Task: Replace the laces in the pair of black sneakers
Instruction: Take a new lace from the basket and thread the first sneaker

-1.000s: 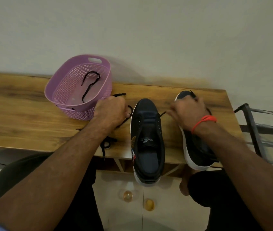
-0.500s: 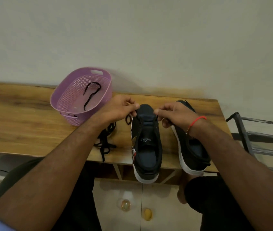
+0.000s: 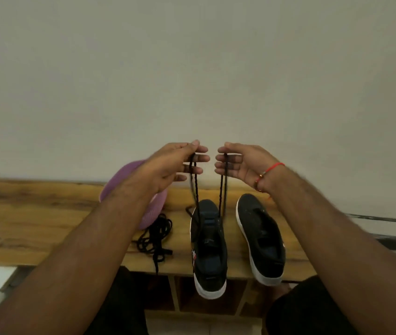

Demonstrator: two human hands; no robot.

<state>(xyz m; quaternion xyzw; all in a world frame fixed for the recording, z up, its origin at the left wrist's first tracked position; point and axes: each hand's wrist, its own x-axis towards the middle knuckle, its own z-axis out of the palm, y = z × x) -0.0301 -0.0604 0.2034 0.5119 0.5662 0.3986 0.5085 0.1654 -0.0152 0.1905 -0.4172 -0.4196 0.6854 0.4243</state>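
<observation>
Two sneakers (image 3: 233,243) on wooden table (image 3: 35,228), plain wall (image 3: 192,68), left hand (image 3: 175,165), right hand (image 3: 240,165) pinching lace (image 3: 222,189)

Purple basket (image 3: 154,213) mostly behind left forearm; table's (image 3: 35,226) left end blurred

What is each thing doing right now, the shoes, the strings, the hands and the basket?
Left hand: raised, pinching one lace end.
Right hand: raised, pinching the other end.
Lace: both ends pulled up from the left sneaker.
Left sneaker: upright, heel overhanging the table.
Right sneaker: upright, unlaced.
Loose lace: piled on table.
Basket: partly hidden.
</observation>
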